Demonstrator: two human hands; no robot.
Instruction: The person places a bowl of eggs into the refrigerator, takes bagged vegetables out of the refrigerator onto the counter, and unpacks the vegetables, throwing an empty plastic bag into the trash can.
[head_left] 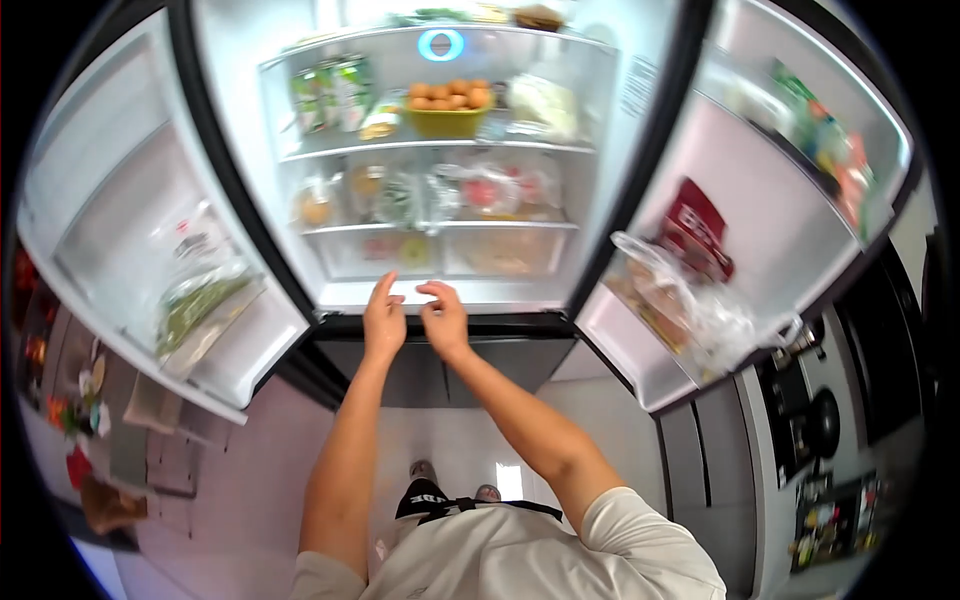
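Observation:
My left hand (385, 317) is in front of the open fridge's lower drawers, fingers stretched upward and thumb held apart, with nothing in it. Beside it is my right hand (445, 318), its fingers loosely bent toward the left and also holding nothing. The two hands are close but apart. Just beyond them are the clear bottom drawers (500, 255), with blurred food inside. Above, a shelf holds bagged produce (490, 190). Higher up stands a yellow basket (445, 122) heaped with eggs (450, 95), between cartons (345, 92) and a white plastic bag (543, 105).
Both fridge doors stand wide open. The left door (110, 220) holds a bag of green vegetables (205, 300); the right door has a dark red packet (695, 230) and plastic bags (720, 320). Grey lower drawers (400, 372) are below. A counter (735, 440) stands at right.

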